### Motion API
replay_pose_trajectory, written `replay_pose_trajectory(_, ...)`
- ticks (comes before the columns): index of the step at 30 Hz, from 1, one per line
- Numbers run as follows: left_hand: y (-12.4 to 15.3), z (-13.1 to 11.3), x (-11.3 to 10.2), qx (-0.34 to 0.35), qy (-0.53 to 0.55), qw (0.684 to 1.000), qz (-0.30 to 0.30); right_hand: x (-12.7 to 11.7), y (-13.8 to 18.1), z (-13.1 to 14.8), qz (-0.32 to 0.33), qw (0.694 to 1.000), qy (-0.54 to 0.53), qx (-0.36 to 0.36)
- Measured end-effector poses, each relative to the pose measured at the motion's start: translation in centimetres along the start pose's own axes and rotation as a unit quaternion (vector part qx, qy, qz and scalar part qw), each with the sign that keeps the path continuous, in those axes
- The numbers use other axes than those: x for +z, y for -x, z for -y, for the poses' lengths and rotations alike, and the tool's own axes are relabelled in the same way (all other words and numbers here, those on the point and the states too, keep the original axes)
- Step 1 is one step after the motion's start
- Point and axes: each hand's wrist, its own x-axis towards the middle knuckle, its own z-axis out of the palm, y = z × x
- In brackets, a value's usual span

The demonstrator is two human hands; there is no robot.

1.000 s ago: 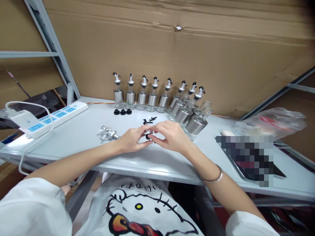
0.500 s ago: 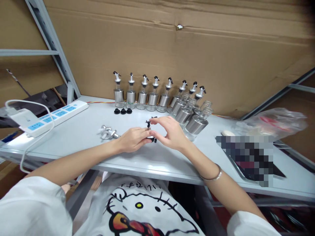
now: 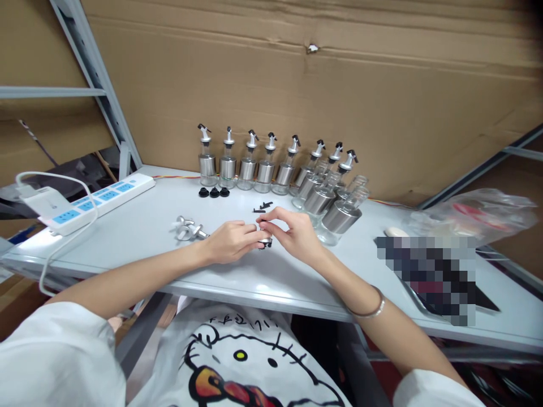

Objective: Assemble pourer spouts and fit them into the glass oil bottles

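Note:
My left hand (image 3: pixel 231 242) and my right hand (image 3: pixel 292 234) meet at the middle of the grey table (image 3: pixel 139 237). Both are closed on a small silver pourer cap (image 3: pixel 266 242) that shows between the fingertips. My right thumb and forefinger pinch at its top. Two loose black levers (image 3: pixel 263 207) lie just behind the hands. More silver pourer caps (image 3: pixel 186 229) lie to the left of my left hand.
A row of glass bottles with steel sleeves and pourer tops (image 3: pixel 250 167) stands along the cardboard wall; several bottles without tops (image 3: pixel 335 206) cluster at its right end. Three black stoppers (image 3: pixel 214 192), a white power strip (image 3: pixel 91 200), a plastic bag (image 3: pixel 475 215).
My right hand had lifted toward the black levers half a second ago; now it is back down, pinching at the cap in my left hand. The left hand has barely moved.

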Motion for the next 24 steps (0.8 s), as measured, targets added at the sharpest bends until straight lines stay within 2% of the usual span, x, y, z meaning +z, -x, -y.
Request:
replay_pose_trajectory(5, 0.14, 0.03, 0.15, 0.011, 0.012, 1.000, -0.003, -0.09, 0.00, 0.17, -0.001, 0.996, 0.043, -0.080)
replay_pose_trajectory(12, 0.08, -0.09, 0.05, 0.032, -0.004, 0.999, -0.029, -0.21, -0.01, 0.25, 0.031, 0.991, 0.068, -0.113)
replay_pose_trajectory(15, 0.05, 0.03, -0.02, 0.029, -0.011, 0.999, -0.033, -0.04, 0.00, -0.09, 0.044, 0.997, 0.035, -0.062)
replay_pose_trajectory(19, 0.13, 0.34, -0.14, -0.001, 0.015, 0.999, -0.050, 0.05, -0.06, -0.16, 0.087, 0.992, -0.084, 0.038)
replay_pose_trajectory(21, 0.16, 0.42, -0.24, -0.043, 0.041, 0.996, -0.063, 0.04, 0.01, 0.00, 0.110, 0.985, -0.123, 0.049)
replay_pose_trajectory(24, 0.15, 0.36, -0.37, -0.090, 0.085, 0.988, -0.097, -0.06, 0.20, 0.35, 0.109, 0.988, -0.104, 0.043)
